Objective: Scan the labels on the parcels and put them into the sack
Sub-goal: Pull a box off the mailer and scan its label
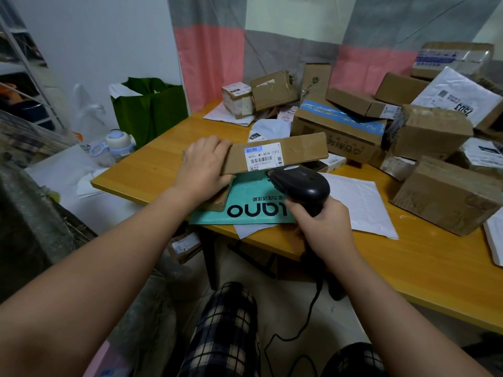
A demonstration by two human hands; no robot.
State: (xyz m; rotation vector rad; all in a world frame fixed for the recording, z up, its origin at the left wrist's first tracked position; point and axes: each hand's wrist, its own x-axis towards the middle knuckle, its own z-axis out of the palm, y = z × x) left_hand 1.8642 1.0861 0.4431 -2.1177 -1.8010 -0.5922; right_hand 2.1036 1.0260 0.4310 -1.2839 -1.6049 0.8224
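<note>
Head view: left fingers [216, 145] grip parcel [296, 151] by end.

Arms outstretched; left hand [205, 165] grips parcel [296, 148], right hand [324, 227] grips scanner [299, 183]

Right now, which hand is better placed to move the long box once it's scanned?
Left. The left hand grips the box by its end; the right hand is full, holding the scanner near the label.
</note>
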